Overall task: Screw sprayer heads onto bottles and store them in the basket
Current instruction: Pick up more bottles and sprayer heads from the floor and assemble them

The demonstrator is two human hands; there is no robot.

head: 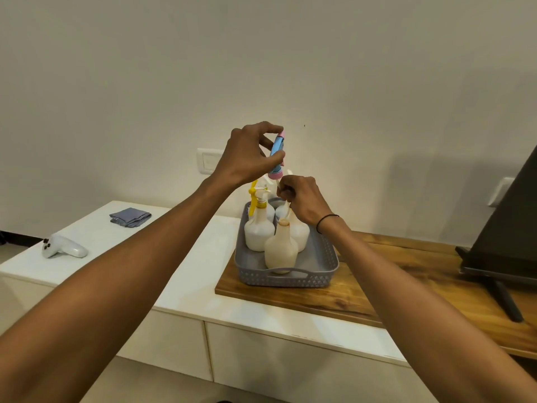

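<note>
Head view: left hand pinches a blue sprayer head; right hand guides its tube below into the last uncapped bottle.

Soft even indoor light, faint shadows on wall, wide-angle stretch at edges, mild blur

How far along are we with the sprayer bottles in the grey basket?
Done: a bottle with a yellow sprayer head already stands in the grey basket. In hand: the left hand holds up a blue and pink sprayer head, while the right hand pinches its dip tube above the open front bottle. Left: thread it in and screw it tight. The bottles behind are partly hidden.
</note>
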